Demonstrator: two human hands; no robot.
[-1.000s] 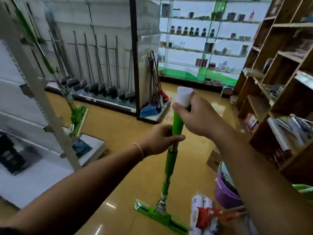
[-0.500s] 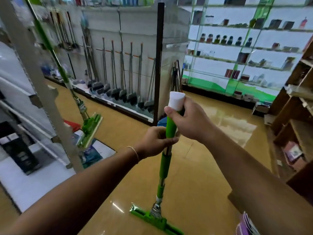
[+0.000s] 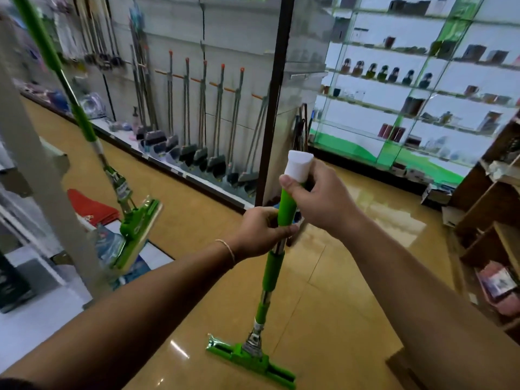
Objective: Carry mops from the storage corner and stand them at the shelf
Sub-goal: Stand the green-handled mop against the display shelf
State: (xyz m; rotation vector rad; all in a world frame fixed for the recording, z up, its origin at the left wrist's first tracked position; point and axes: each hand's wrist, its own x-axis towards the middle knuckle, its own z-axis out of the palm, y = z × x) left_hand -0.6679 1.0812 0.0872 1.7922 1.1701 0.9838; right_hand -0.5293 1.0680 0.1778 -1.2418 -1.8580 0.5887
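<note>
I hold a green mop [image 3: 272, 273] nearly upright in front of me, its flat green head [image 3: 251, 361] just above the tan floor. My right hand [image 3: 318, 201] grips the top of the handle under its white cap [image 3: 297, 163]. My left hand [image 3: 261, 230] grips the green handle a little lower. A second green mop [image 3: 84, 122] leans against the white shelf unit [image 3: 42, 175] at the left, its head [image 3: 138, 229] resting on the shelf's low base.
A row of grey mops and brooms [image 3: 197, 130] stands along the back wall behind a dark post [image 3: 274, 108]. Glass shelves with small goods [image 3: 408, 88] fill the far right wall. Wooden shelving [image 3: 489, 220] lines the right. The tan floor [image 3: 337, 291] stretches ahead.
The view has swung left: the purple bucket and red item at lower right have left the frame. The leaning mop and white shelf appear closer. Both hands keep their grip on the mop.
</note>
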